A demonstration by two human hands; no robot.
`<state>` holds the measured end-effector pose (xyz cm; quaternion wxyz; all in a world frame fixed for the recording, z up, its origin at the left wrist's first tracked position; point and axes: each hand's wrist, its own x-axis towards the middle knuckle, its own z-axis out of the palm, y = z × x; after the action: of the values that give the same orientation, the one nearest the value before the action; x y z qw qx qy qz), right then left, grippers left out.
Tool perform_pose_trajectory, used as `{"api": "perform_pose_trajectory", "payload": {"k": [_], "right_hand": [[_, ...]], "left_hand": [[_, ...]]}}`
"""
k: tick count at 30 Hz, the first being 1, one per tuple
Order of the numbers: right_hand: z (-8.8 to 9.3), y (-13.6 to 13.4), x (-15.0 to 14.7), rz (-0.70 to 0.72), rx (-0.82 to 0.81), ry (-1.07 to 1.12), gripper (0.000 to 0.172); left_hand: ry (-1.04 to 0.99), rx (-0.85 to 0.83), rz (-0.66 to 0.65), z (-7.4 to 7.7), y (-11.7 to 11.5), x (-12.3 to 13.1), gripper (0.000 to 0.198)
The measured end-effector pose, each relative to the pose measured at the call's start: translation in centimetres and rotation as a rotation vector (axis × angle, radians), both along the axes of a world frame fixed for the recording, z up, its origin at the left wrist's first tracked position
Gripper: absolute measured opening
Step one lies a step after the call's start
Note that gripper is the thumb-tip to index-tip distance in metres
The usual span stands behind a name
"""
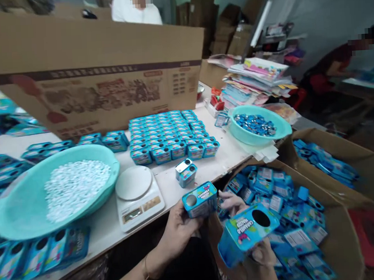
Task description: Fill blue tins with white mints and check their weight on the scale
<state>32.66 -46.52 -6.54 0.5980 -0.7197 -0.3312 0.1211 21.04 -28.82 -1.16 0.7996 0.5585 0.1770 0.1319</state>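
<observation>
My left hand (182,224) is closed around a small blue tin (200,201) with "CARAMELO" lettering and a silver disc at one end of its top. Close beside it, my right hand (263,252), pale-covered at the fingers, grips another blue tin (242,229). That tin is tilted and shows a dark round opening. Just beyond my left hand, a pair of small tins (186,173) stands on the white table (171,195). To the left is a white kitchen scale (140,201) with a bare round plate.
A turquoise basin (9,212) holds small white pieces; another basin (280,129) holds blue and silver bits. Tins stand in a block (171,134) before a large carton (122,47). Tins fill an open box (345,232) at right. A person (136,11) is behind the carton.
</observation>
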Motion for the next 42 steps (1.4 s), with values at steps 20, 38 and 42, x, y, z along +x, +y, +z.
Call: {"api": "perform_pose_trajectory", "payload": {"k": [20,38,42], "right_hand": [[4.6,22.1,-12.8,0.147,0.012,-0.187,0.05],[8.5,32.7,-20.8,1.007,0.258,-0.227,0.088],[11.0,39.5,-19.5,1.269,0.141,-0.292,0.069]], "left_hand": [[-0.283,0.098,0.548,-0.2,8.7,-13.1,0.091],[-0.273,0.087,0.534,1.2,20.4,-26.1,0.09],[-0.232,0.085,0.771,1.0,21.7,-28.0,0.036]]}}
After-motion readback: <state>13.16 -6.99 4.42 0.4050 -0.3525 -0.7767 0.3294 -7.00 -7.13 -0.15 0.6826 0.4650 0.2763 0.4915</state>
